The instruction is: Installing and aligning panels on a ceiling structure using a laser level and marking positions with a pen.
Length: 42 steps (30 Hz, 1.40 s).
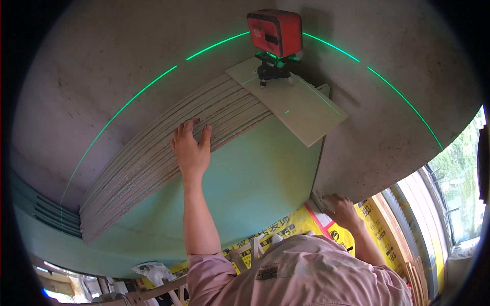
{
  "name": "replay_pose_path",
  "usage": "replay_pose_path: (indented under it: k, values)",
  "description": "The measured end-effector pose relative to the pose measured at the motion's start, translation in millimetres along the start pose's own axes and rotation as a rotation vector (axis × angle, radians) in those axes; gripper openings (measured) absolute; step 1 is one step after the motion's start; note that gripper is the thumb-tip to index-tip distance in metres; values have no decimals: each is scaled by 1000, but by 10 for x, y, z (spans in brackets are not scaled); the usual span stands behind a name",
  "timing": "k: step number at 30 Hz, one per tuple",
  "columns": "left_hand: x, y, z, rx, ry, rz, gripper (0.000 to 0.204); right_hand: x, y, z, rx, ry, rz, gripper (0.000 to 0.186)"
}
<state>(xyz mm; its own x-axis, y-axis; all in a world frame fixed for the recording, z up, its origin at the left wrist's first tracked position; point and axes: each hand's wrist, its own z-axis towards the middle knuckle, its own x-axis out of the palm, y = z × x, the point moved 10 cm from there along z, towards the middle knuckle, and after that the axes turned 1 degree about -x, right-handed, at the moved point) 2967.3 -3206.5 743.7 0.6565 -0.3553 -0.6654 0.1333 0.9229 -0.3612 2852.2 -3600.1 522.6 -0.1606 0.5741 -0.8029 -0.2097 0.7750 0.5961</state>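
Several green-faced plasterboard sheets (255, 168) lean on edge in a stack against the grey wall. My left hand (193, 148) rests on the stack's top edges with its fingers spread, holding nothing. At the right end of the front sheet, low down, is my right hand (343, 210). Its fingers are loosely bent and apart beside a narrow grey edge; I cannot tell whether they touch it. A red laser level (275, 33) on a small black stand (271, 70) sits on a pale board offcut (306, 120), which lies across the top of the stack.
A green laser line runs along both walls (127, 66) meeting at the corner. Yellow printed sheeting (301, 222) covers the floor. Timber strips (395, 219) and long panels stand at the right, by a bright window (464, 173). A white plastic bag (153, 270) lies lower left.
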Motion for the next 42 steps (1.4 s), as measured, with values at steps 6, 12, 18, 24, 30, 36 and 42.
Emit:
replay_pose_path:
  k: [6,12,18,24,30,36,42]
  values:
    - [6,-8,-3,-8,3,52,36,273,-31,-39,12,243,-113,57]
    - [14,37,-18,-29,7,65,37,292,5,-5,-37,217,-143,55]
    - [33,14,-18,-38,9,118,38,506,-83,-72,-34,323,-127,54]
    - [75,42,-16,-27,-6,166,39,647,-283,-80,-113,287,-69,60]
    - [204,85,22,-9,-5,213,40,460,-218,-42,-54,341,-79,56]
    - [-34,78,-36,-51,-79,212,43,675,-280,-94,-168,398,-179,56]
    - [-178,78,-107,-232,17,151,49,727,-166,-80,-162,517,-272,56]
